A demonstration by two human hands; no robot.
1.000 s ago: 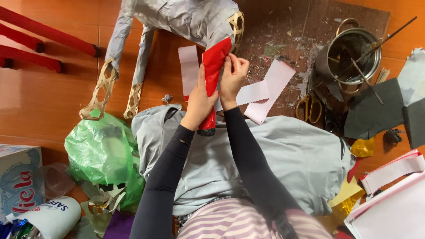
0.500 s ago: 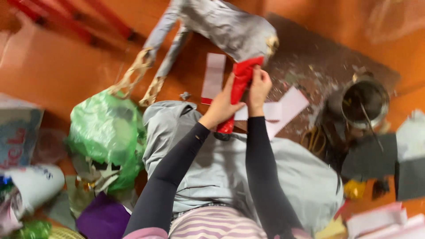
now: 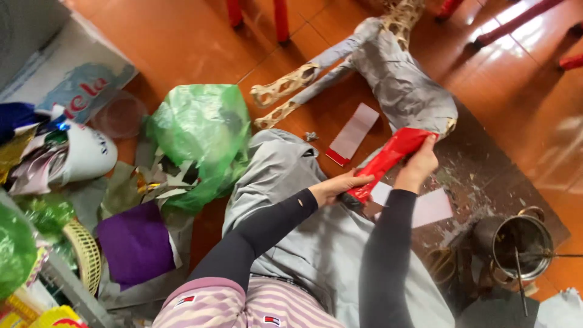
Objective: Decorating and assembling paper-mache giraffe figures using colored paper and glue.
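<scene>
Green plastic bag, purple paper, metal pot (lower right).

A glossy red paper strip slants against the grey paper-covered animal figure

Single head-worn view, looking steeply down from above the seated person's lap onto an orange tiled floor. Frame is rolled: tile joints run diagonally, and the person's arms enter from the bottom edge slanting up and right. Near range: left hand and right hand sit just right of centre, close to the lens. Clutter fills the left edge, a metal pot the lower right corner. No second view; nothing overlaps.
</scene>
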